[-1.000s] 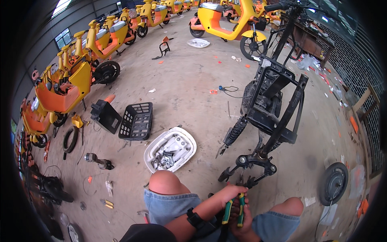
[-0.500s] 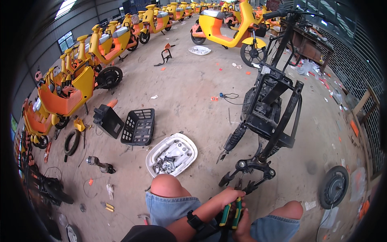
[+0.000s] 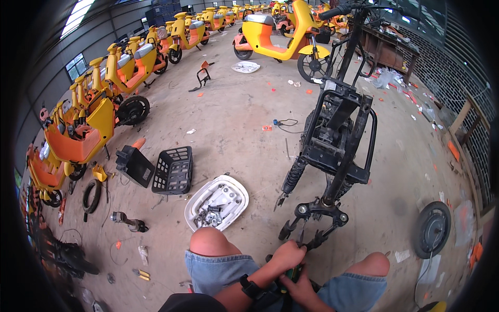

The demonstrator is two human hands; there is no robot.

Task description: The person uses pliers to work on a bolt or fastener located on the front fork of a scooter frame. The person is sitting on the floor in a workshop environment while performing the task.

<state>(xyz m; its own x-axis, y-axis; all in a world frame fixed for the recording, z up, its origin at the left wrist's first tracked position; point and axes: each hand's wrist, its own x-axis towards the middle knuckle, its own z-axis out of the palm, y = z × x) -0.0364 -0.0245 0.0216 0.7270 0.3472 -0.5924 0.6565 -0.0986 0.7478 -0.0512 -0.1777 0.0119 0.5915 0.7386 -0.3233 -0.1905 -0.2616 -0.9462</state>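
Both hands, left hand [image 3: 287, 256] and right hand [image 3: 304, 290], are gripping a green tool [image 3: 294, 272] between the knees, beside the stripped scooter frame [image 3: 338, 145]; its wheel [image 3: 432, 229] is lying off, and much dismantling is looking done.

The left hand [image 3: 287, 256] hides most of the green-handled tool [image 3: 294, 272].

Both hands, left hand [image 3: 287, 255] above right hand [image 3: 300, 287], grip a green-handled tool [image 3: 294, 272] just below the stripped black scooter frame [image 3: 335, 140]. A white parts tray [image 3: 217, 203] lies left of the frame; a loose wheel [image 3: 432, 229] lies right.
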